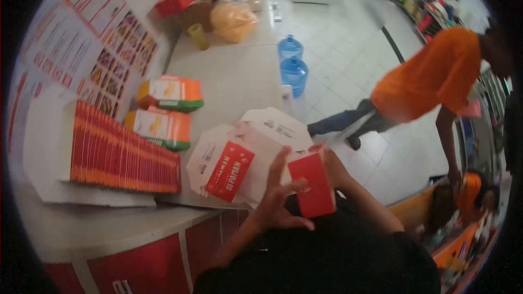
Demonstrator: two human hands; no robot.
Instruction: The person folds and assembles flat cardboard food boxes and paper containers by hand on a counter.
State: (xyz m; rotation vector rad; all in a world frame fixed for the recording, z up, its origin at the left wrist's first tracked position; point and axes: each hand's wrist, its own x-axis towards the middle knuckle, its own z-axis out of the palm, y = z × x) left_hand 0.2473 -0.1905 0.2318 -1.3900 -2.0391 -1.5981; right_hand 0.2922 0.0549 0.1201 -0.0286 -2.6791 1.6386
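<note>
Red box [316,193], long axis toward black shirt [332,256]; left hand [275,201] spread against it; right hand [334,169] grip unclear.

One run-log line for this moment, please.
left hand: open, at red box | right hand: gripping red box | counter: SIPAMAN carton blank lying flat

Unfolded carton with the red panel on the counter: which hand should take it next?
Probably your left hand: it's nearer the carton, while your right hand is beyond the red box.
</note>
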